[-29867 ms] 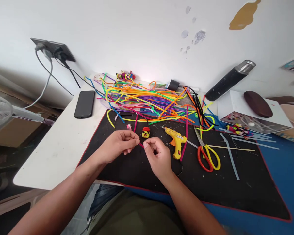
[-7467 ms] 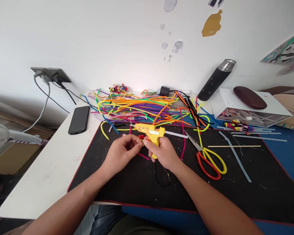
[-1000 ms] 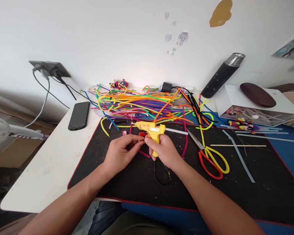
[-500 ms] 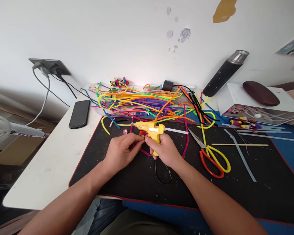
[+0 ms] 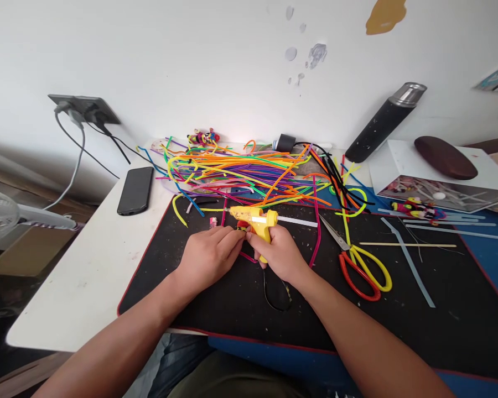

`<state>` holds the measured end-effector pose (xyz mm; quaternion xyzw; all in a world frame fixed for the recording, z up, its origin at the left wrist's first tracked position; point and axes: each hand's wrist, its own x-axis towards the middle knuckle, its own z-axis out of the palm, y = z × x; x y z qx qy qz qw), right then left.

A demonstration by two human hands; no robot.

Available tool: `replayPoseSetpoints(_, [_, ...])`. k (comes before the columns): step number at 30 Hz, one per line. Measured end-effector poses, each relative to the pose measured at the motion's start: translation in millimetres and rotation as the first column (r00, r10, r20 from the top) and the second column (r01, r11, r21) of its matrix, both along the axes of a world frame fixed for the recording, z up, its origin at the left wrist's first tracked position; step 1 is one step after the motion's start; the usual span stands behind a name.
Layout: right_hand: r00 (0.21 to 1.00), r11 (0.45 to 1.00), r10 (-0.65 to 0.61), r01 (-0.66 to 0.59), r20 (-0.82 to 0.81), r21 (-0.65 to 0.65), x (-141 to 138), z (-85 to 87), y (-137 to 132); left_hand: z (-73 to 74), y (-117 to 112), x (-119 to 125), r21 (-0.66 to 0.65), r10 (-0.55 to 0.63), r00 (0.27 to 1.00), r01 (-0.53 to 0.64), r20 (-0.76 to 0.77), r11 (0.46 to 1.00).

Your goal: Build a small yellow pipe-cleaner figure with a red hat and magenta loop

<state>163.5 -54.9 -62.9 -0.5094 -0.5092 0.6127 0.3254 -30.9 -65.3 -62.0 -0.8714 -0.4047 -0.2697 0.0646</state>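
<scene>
My right hand (image 5: 283, 250) is closed round the handle of a yellow hot glue gun (image 5: 255, 217), whose nozzle points left. A white glue stick (image 5: 299, 221) juts from its back end, and its thin black cord loops down onto the mat. My left hand (image 5: 211, 255) is pinched at the fingertips, right against my right thumb. Between the fingertips shows a small red, yellow and black fuzzy piece (image 5: 242, 225), mostly hidden by the fingers. A magenta pipe cleaner (image 5: 315, 237) lies right of the gun, and a little pink-and-white block (image 5: 213, 221) sits beyond my left hand.
Many coloured pipe cleaners (image 5: 240, 171) are heaped along the wall. Scissors (image 5: 359, 265) with red and yellow handles lie right on the black mat (image 5: 307, 326), near clear glue sticks (image 5: 410, 268) and a wooden stick (image 5: 406, 244). A phone (image 5: 135, 191), flask (image 5: 385, 122) and white box (image 5: 440, 160) stand around.
My left hand has rolled slightly, its fingers now more curled over the small piece. The glue gun stays in nearly the same place. The whole view has shifted a little.
</scene>
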Motion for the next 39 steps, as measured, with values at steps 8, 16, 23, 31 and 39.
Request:
replayPoseSetpoints(8, [1.000, 1.000, 0.009, -0.009, 0.005, 0.015, 0.5, 1.0, -0.4, -2.5, 0.5, 1.7, -0.009, 0.001, 0.998, 0.000, 0.065, 1.000])
replayPoseSetpoints(16, [1.000, 1.000, 0.013, -0.013, -0.020, 0.020, -0.2, 1.7, -1.5, 1.6, 0.6, 3.0, -0.045, -0.009, 0.983, 0.018, 0.182, 0.999])
replayPoseSetpoints(23, [1.000, 1.000, 0.013, -0.013, -0.021, 0.008, -0.1, 5.1, -1.8, 0.5, 0.0, 2.9, -0.087, 0.006, 0.968, 0.017, 0.253, 0.996])
replayPoseSetpoints(31, [0.998, 1.000, -0.009, 0.009, -0.056, -0.015, 1.3, 3.6, 0.4, 1.7, -0.9, 2.0, -0.104, 0.013, 0.959, 0.018, 0.282, 0.994])
replayPoseSetpoints(39, [0.999, 1.000, 0.006, -0.006, -0.037, -0.010, 1.7, 3.4, -0.1, 1.3, 1.1, 0.7, -0.065, 0.006, 0.978, 0.008, 0.210, 0.998])
